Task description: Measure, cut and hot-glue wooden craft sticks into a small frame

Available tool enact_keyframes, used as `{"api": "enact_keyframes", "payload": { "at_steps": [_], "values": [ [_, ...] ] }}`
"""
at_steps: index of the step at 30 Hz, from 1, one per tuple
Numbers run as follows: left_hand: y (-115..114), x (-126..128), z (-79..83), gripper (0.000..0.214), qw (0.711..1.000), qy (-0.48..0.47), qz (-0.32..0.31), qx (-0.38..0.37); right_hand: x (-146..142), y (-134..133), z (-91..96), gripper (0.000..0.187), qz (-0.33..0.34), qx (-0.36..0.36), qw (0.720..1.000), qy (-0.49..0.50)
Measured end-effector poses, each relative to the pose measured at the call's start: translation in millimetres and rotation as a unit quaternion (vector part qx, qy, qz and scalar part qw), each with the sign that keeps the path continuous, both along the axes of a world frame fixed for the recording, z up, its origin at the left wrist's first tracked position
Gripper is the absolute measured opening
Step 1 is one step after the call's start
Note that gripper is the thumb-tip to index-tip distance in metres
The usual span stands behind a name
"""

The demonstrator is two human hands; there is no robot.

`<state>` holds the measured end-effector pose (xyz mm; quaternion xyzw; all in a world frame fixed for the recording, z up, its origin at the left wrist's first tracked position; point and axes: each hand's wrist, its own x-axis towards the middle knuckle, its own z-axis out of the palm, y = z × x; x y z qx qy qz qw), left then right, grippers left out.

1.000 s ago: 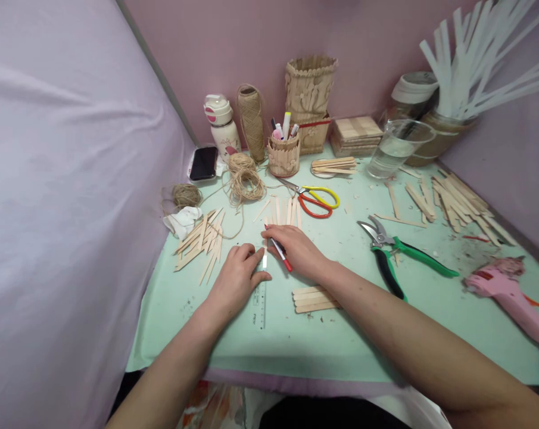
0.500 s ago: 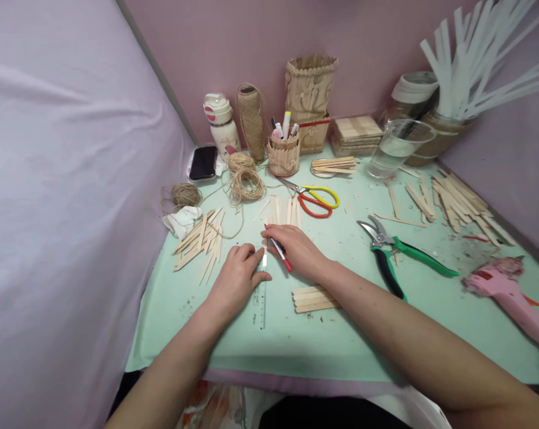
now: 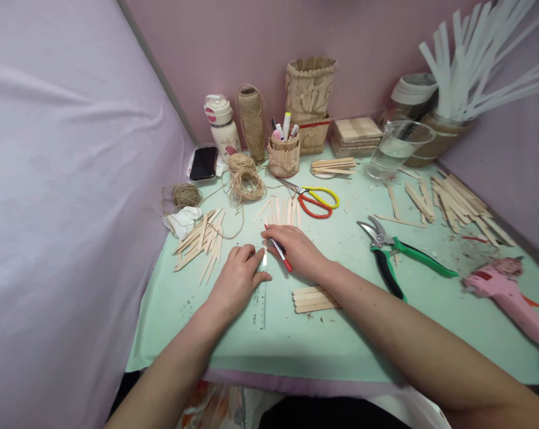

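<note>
My left hand (image 3: 237, 275) holds a clear ruler (image 3: 261, 307) flat on the green tabletop, thumb and forefinger closed at its edge. A red-and-white pen (image 3: 282, 255) is gripped in my right hand (image 3: 298, 249), its red tip near the ruler's far end. Between the fingertips a narrow pale wooden piece shows in part; the hands hide the rest. Just beyond the right hand lie several wooden craft sticks (image 3: 289, 208) in a row. Rounded craft sticks (image 3: 311, 300) lie side by side below the right wrist, partly covered by it.
Cut sticks (image 3: 202, 241) are piled at left near twine (image 3: 246, 183). Scissors (image 3: 316, 201) lie beyond the hands. Green-handled pruners (image 3: 388, 241) and a pink glue gun (image 3: 505, 292) rest at right. A water cup (image 3: 392, 152) and a pen holder (image 3: 284, 156) stand behind.
</note>
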<state>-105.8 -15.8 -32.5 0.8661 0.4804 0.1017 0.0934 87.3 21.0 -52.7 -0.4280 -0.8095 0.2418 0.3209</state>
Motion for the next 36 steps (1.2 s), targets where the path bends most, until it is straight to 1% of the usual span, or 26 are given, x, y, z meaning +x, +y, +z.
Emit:
{"api": "enact_keyframes", "payload": {
  "at_steps": [19,36],
  "values": [
    [-1.4,0.7,-0.6,0.047,1.0,0.001,-0.004,0.015,-0.8,0.7,-1.7,0.019,-0.003,-0.003,1.0,0.004],
    [-2.1,2.3,0.4,0.045,1.0,0.004,0.002,0.009,-1.5,0.1,-0.4,0.021,-0.006,-0.005,1.0,0.0]
  ]
}}
